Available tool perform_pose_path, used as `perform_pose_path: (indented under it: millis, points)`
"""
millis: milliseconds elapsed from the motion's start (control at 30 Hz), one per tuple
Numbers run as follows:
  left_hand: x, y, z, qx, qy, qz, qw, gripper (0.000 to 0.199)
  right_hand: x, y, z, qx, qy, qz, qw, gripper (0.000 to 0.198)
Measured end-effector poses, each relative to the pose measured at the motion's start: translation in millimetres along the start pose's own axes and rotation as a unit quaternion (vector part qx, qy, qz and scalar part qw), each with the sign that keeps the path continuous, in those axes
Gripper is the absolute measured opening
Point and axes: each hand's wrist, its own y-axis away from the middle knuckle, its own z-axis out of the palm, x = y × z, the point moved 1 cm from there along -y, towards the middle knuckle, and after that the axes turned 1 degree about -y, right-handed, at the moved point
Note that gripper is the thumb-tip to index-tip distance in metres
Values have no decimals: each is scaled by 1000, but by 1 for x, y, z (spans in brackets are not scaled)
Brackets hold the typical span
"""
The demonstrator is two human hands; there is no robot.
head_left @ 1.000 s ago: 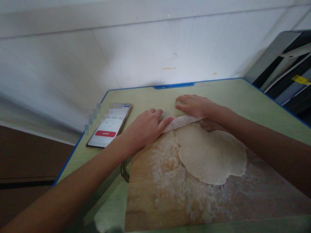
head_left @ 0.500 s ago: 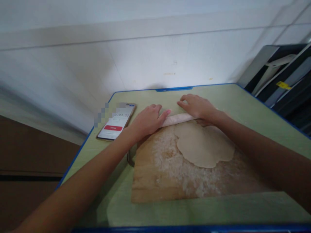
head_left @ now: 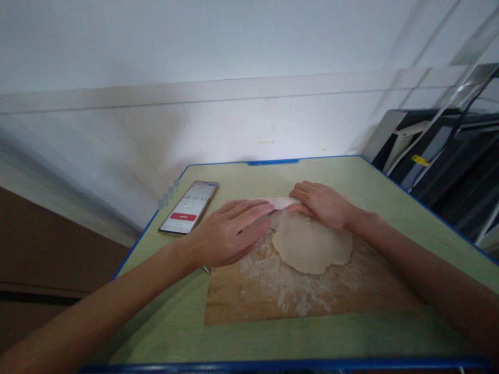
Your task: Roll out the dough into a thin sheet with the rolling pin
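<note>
Left hand [head_left: 230, 232]: fingers stretched along the pale rolling pin [head_left: 282, 203], whether gripping I cannot tell
Right hand [head_left: 324, 205]: fingers bent over the rolling pin's right part, thumb on its near side, grasping it
Dough [head_left: 311, 243]: a flat, uneven-edged sheet on the floured wooden board [head_left: 234, 305], just nearer than the rolling pin
Phone [head_left: 189, 206]: face up, left of the wooden board (a red button on its screen)
Table [head_left: 253, 179]: green, with a blue rim

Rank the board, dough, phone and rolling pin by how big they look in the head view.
1. Board
2. Dough
3. Phone
Unranked: rolling pin, partly covered, so its full size is unsure.
</note>
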Motion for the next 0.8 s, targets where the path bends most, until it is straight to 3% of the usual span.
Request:
perform_pose_path:
  millis: [133,267,333,500,600,800]
  points:
    - [11,-3,-8,-37,-31,19,999,24,-11,15,-17,11,36,48,998,39]
    - [6,-10,4,-46,-8,-39,998,27,-12,47,-28,47,57,128,989,38]
    - [1,-15,12,-78,22,-52,995,30,-4,64,-27,58,57,171,982,36]
    - [6,-27,30,-190,154,9,970,64,22,83,-11,69,27,269,960,33]
    - [22,-33,36,-219,219,10,951,78,31,82,-2,78,35,290,953,34]
    - [41,-43,52,-223,238,-38,944,72,31,83,5,80,46,289,953,31]
